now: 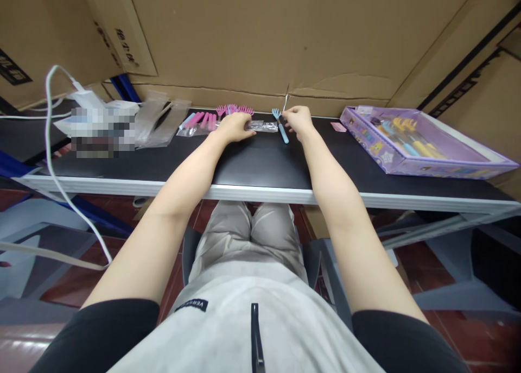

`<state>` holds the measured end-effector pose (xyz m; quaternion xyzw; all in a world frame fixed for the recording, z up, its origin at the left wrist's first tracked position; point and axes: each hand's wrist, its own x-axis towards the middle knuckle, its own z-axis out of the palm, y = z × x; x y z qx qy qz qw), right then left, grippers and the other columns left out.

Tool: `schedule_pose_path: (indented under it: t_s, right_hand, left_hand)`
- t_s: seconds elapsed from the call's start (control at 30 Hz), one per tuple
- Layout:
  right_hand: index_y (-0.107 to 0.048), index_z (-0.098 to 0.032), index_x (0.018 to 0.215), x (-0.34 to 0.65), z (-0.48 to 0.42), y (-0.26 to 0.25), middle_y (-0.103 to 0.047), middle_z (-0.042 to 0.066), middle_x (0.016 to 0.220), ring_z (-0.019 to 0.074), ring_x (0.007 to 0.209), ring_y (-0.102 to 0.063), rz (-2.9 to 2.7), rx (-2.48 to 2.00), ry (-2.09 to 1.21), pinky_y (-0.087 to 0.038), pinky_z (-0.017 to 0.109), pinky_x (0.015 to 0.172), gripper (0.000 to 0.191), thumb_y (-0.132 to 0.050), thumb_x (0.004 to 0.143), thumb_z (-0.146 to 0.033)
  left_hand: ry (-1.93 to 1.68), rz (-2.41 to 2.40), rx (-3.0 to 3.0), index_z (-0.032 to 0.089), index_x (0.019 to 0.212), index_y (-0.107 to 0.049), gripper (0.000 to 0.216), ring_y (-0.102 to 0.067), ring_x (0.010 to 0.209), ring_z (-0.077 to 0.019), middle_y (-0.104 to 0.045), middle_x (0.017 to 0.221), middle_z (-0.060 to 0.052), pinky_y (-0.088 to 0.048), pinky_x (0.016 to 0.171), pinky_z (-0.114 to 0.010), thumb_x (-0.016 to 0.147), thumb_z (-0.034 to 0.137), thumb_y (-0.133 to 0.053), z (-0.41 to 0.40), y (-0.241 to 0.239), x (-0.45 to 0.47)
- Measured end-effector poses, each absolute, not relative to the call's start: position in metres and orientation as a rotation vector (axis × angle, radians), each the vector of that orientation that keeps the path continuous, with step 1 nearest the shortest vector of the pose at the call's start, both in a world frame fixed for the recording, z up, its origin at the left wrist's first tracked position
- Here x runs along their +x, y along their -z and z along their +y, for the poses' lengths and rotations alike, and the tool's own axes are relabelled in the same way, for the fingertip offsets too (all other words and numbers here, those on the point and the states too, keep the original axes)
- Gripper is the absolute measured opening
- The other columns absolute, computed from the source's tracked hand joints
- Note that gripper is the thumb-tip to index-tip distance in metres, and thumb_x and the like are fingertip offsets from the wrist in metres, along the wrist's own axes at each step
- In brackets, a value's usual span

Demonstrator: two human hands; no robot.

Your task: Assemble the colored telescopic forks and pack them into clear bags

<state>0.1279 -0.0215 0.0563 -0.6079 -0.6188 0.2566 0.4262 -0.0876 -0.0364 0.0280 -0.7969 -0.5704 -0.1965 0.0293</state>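
A small blue back scratcher with a pronged head lies on the black tabletop between my two hands. Beside its head, my right hand has its fingers curled in a pinch; what they hold, if anything, is too small to make out. My left hand rests at the near end of a clear plastic wrapper, thumb apart from the fingers, some of which are hidden. Behind and left of it lie pink back scratchers with pronged heads. Several pink handles and a blue one sit farther left on clear plastic.
A purple open box at the right holds several blue and yellow back scratchers. Near it lies a small pink card. Clear plastic bags and a white cable are at the left. Cardboard stands along the back.
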Motion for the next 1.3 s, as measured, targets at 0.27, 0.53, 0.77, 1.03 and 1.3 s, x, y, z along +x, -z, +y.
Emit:
schedule_pose_path:
  t_s: [0.27, 0.53, 0.77, 1.03, 1.3]
  right_hand:
    - [-0.072, -0.016, 0.096, 0.142, -0.013, -0.046, -0.076, 0.02, 0.12, 0.0337, 0.125, -0.07, -1.925, -1.775, -0.312, -0.053, 0.044, 0.115, 0.003, -0.073, 0.093, -0.017]
    - [-0.076, -0.014, 0.102, 0.139, -0.013, -0.041, -0.078, 0.019, 0.119, 0.0337, 0.125, -0.072, -1.98, -1.777, -0.362, -0.055, 0.045, 0.115, 0.013, -0.079, 0.09, -0.017]
    - [-0.08, -0.009, 0.11, 0.141, -0.011, -0.041, -0.078, 0.02, 0.121, 0.0346, 0.126, -0.074, -1.949, -1.814, -0.364, -0.056, 0.048, 0.116, 0.023, -0.074, 0.088, -0.004]
    - [-0.08, -0.004, 0.116, 0.148, -0.001, -0.036, -0.077, 0.024, 0.12, 0.037, 0.123, -0.075, -1.939, -1.838, -0.347, -0.058, 0.05, 0.112, 0.026, -0.072, 0.093, -0.01]
    - [-0.081, -0.008, 0.118, 0.158, 0.006, -0.034, -0.076, 0.023, 0.126, 0.0383, 0.131, -0.071, -1.947, -1.85, -0.279, -0.055, 0.052, 0.117, 0.028, -0.076, 0.091, -0.015]
  left_hand:
    - [0.635, -1.747, -2.459, 0.021, 0.101, -0.073, 0.021, -0.069, 0.109, -0.0333, -0.075, 0.098, -0.011, -0.052, 0.094, -0.039, 0.088, 0.038, -0.074, -0.032, -0.024, -0.091]
    - [0.64, -1.765, -2.491, 0.023, 0.1, -0.073, 0.02, -0.069, 0.111, -0.0337, -0.075, 0.096, -0.01, -0.052, 0.097, -0.039, 0.087, 0.039, -0.075, -0.038, -0.028, -0.09]
    - [0.549, -1.79, -2.458, 0.019, 0.103, -0.075, 0.025, -0.07, 0.109, -0.0343, -0.077, 0.104, -0.013, -0.053, 0.095, -0.04, 0.089, 0.04, -0.072, -0.042, -0.03, -0.086]
    - [0.616, -1.76, -2.489, 0.023, 0.098, -0.075, 0.021, -0.07, 0.11, -0.0343, -0.075, 0.094, -0.01, -0.053, 0.095, -0.04, 0.087, 0.04, -0.073, -0.037, -0.027, -0.09]
    - [0.606, -1.787, -2.479, 0.022, 0.099, -0.076, 0.022, -0.07, 0.109, -0.0334, -0.075, 0.094, -0.01, -0.053, 0.096, -0.04, 0.085, 0.039, -0.074, -0.036, -0.026, -0.088]
